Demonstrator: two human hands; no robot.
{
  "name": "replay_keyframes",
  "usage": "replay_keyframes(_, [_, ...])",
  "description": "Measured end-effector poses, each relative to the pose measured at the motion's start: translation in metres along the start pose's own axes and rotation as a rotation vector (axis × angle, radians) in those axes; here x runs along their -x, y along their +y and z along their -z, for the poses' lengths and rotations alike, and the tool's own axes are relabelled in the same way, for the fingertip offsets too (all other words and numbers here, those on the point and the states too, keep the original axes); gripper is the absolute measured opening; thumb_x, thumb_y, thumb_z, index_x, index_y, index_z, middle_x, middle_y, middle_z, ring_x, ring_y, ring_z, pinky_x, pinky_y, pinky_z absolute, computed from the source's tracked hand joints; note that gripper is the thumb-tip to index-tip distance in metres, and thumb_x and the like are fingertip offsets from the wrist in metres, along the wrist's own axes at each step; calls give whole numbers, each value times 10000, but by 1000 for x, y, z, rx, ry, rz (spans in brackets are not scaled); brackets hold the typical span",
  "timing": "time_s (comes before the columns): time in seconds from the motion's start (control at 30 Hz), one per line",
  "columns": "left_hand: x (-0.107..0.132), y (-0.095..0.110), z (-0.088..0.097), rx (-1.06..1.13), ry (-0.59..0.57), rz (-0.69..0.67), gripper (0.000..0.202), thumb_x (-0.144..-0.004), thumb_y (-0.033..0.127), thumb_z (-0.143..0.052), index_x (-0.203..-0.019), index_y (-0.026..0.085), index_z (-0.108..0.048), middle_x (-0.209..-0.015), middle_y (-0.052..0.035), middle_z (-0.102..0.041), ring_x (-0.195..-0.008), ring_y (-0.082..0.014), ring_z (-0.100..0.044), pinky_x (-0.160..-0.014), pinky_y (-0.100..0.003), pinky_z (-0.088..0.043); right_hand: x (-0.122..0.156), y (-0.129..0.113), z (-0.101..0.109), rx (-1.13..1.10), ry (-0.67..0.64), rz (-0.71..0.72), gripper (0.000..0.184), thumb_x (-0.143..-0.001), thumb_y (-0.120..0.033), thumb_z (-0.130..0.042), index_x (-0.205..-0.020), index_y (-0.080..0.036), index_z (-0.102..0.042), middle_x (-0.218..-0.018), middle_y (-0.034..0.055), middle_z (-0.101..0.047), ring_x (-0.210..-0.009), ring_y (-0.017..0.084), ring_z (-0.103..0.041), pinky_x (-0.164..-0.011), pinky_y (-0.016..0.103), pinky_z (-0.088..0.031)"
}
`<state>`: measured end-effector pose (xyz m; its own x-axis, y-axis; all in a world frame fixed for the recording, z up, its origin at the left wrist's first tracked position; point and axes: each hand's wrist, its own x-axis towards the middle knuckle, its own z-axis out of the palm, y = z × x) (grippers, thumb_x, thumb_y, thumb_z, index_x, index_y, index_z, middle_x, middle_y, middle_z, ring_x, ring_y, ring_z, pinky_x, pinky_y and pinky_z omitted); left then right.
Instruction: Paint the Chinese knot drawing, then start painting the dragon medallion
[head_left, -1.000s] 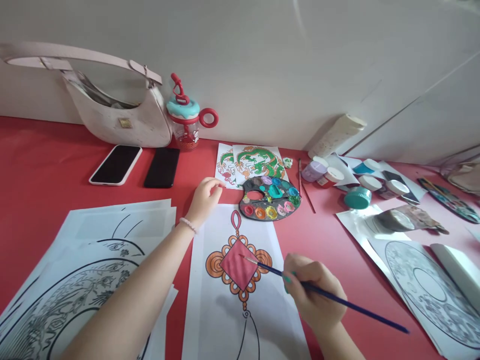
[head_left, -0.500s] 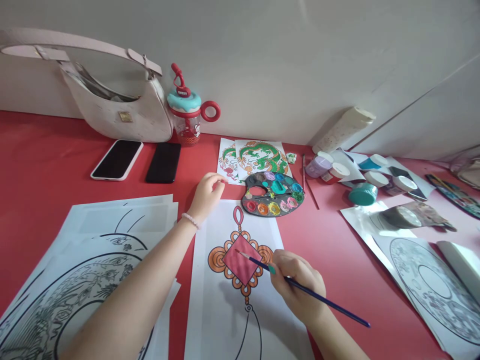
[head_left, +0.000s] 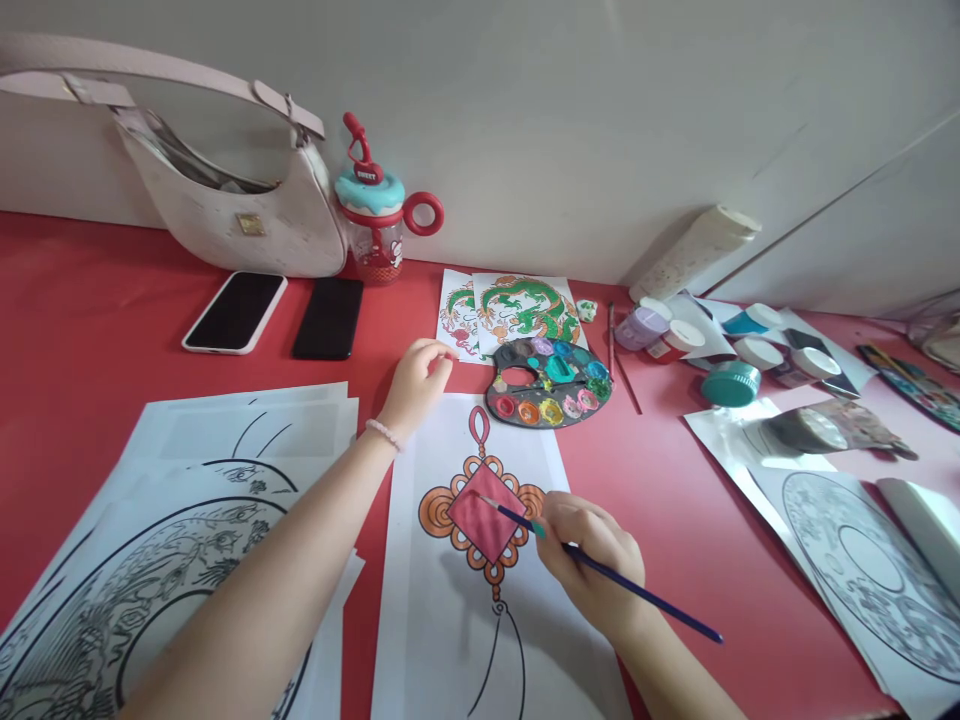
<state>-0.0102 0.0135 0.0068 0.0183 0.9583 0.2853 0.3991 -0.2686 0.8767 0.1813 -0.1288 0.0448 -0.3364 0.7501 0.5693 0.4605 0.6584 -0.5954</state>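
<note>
My right hand (head_left: 592, 555) is closed round a blue-handled paintbrush (head_left: 645, 592). The brush tip meets the red diamond (head_left: 489, 525) of a knot picture with orange loops. This picture is on a white sheet (head_left: 427, 640), whose hanging lines below the knot are uncoloured. At the sheet's upper left edge rests my left hand (head_left: 421, 385), holding nothing, its fingers loosely bent and the thumb apart. Beyond the sheet lies a dark paint palette (head_left: 517, 352) with several wells of colour, nearest to the left hand's fingertips on the right side.
Line-art sheets (head_left: 187, 430) lie left, under my left forearm. Farther back are two phones (head_left: 328, 318), a handbag (head_left: 247, 235) and a lidded cup (head_left: 375, 240). Dragon pictures (head_left: 525, 305) lie behind the palette. Paint jars (head_left: 731, 384) and another printed sheet (head_left: 817, 500) occupy the right.
The brush tip has shifted slightly up and left on the red diamond, and my right hand with it. My left hand stays at the sheet's edge. The camera view has shifted a little.
</note>
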Motion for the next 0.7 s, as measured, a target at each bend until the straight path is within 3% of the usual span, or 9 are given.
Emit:
replay_keyframes(0.4, [0, 0, -1, 4, 5, 4, 180, -829, 127, -459, -834, 180, -631, -982, -40, -614, -993, -168, -574, -882, -295, -466, -1, -4, 4, -41, -6, 22, 292, -789, 30, -437, -725, -233, -330, -548, -64, -334, -484, 85, -316, -457, 212, -272])
replay_keyframes(0.57, [0, 0, -1, -6, 13, 8, 163, -832, 133, -464, -832, 180, -620, -978, -41, -615, -984, -171, -578, -886, -304, -469, 1, 0, 4, -179, 4, -42, 197, -836, -38, -400, -883, -229, -415, -598, -41, -431, -508, 95, -409, -479, 223, -353])
replay_keyframes(0.7, [-1, -1, -1, -16, 11, -3, 164, -837, 137, -461, -830, 186, -618, -980, -37, -616, -995, -173, -575, -897, -314, -467, 4, 3, 3, -250, 23, -82, 207, -843, -42, -380, -930, -230, -382, -640, -37, -438, -539, 96, -421, -498, 236, -384])
